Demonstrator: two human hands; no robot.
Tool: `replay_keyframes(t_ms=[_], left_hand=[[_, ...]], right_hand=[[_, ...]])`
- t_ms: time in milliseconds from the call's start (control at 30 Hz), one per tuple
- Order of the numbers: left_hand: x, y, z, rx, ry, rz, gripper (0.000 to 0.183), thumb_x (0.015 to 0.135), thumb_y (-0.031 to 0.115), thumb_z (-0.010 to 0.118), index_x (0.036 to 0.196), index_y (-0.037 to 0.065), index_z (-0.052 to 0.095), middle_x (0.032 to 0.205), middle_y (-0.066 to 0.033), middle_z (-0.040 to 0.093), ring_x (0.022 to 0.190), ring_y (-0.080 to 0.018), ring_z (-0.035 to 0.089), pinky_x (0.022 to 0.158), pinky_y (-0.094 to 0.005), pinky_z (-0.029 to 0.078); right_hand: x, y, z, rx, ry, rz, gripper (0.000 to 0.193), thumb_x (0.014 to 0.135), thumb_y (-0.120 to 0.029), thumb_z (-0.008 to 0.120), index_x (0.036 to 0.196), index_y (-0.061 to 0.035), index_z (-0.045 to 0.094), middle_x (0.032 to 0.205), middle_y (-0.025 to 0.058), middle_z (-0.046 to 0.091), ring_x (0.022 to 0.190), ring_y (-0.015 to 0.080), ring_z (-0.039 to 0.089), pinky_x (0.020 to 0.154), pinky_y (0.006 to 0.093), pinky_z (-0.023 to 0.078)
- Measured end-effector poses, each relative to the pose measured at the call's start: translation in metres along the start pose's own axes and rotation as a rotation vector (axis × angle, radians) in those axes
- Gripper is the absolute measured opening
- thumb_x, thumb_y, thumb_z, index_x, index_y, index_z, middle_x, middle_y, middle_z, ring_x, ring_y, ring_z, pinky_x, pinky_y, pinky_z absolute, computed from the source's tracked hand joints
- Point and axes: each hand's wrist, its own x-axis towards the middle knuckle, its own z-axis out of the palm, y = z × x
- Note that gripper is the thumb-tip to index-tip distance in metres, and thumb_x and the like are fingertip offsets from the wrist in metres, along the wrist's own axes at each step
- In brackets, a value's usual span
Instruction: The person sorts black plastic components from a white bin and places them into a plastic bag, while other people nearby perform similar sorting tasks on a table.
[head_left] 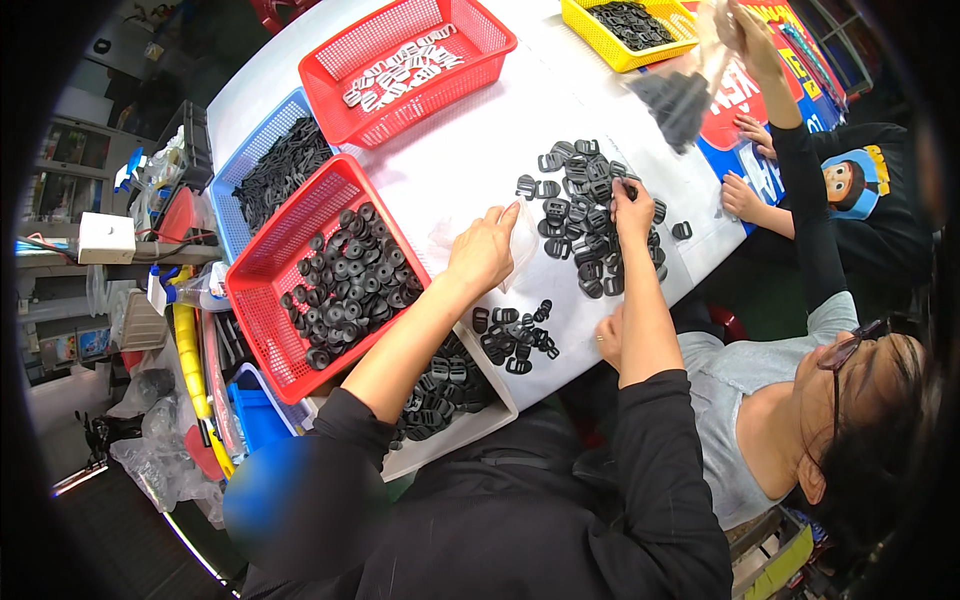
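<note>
A black buckle is pinched by the right hand over the buckle pile; a clear bag, hard to make out, is held flat beneath the open left hand.

The black plastic buckles sit in a loose heap on the white table — flat slotted pieces, some overlapping, some scattered at the edges. The right hand pinches one at the top of the pile. The left hand rests on a clear plastic bag just beside the heap — flat and crumpled.
</note>
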Motion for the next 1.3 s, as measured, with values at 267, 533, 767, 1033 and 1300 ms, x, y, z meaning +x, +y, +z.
replay_keyframes(t_ms=[267, 533, 767, 1033, 1300], left_hand=[[0.024, 0.012, 0.016, -0.095, -0.06, -0.085, 0.06, 0.076, 0.003, 0.044, 0.137, 0.003, 0.043, 0.128, -0.0226, 0.05, 0.109, -0.0398, 0.056, 0.092, -0.0472, 0.046], [0.028, 0.01, 0.01, -0.326, 0.042, -0.135, 0.06, 0.072, -0.002, 0.045, 0.132, -0.001, 0.047, 0.118, -0.0263, 0.056, 0.113, -0.0406, 0.053, 0.099, -0.0449, 0.041], [0.022, -0.007, 0.007, -0.358, 0.227, -0.073, 0.054, 0.08, 0.007, 0.05, 0.134, 0.0, 0.045, 0.125, -0.0216, 0.054, 0.114, -0.0379, 0.054, 0.095, -0.0451, 0.044], [0.011, -0.02, -0.016, -0.322, 0.277, -0.103, 0.058, 0.076, 0.0, 0.044, 0.134, 0.001, 0.047, 0.132, -0.0228, 0.05, 0.12, -0.0371, 0.049, 0.102, -0.0414, 0.04], [0.003, -0.034, -0.063, -0.186, 0.296, -0.15, 0.061, 0.075, 0.001, 0.045, 0.135, 0.003, 0.045, 0.132, -0.0205, 0.049, 0.11, -0.0394, 0.056, 0.093, -0.0452, 0.045]], right_hand=[[-0.045, -0.061, 0.03, 0.728, -0.126, 0.284, 0.011, 0.087, -0.011, 0.067, 0.094, -0.0053, 0.061, 0.07, -0.0007, 0.055, 0.051, 0.0078, 0.05, 0.04, 0.0215, 0.04], [-0.105, -0.082, 0.09, 0.692, -0.169, 0.057, 0.012, 0.09, -0.011, 0.063, 0.095, -0.0012, 0.059, 0.071, 0.0025, 0.058, 0.059, 0.0106, 0.056, 0.053, 0.0243, 0.046], [-0.118, -0.09, 0.086, 0.001, -0.264, -0.282, 0.021, 0.081, -0.017, 0.069, 0.093, -0.0006, 0.065, 0.085, 0.0096, 0.064, 0.074, 0.0157, 0.061, 0.067, 0.0291, 0.049], [-0.099, -0.105, 0.08, 0.078, -0.167, -0.262, 0.018, 0.083, -0.018, 0.067, 0.088, -0.0004, 0.067, 0.089, 0.0125, 0.063, 0.081, 0.0229, 0.063, 0.073, 0.034, 0.049], [0.013, -0.048, 0.103, -0.841, -0.106, -0.59, 0.061, 0.077, -0.04, 0.071, 0.127, -0.0113, 0.053, 0.136, 0.0209, 0.04, 0.13, 0.0419, 0.032, 0.105, 0.0573, 0.028]])
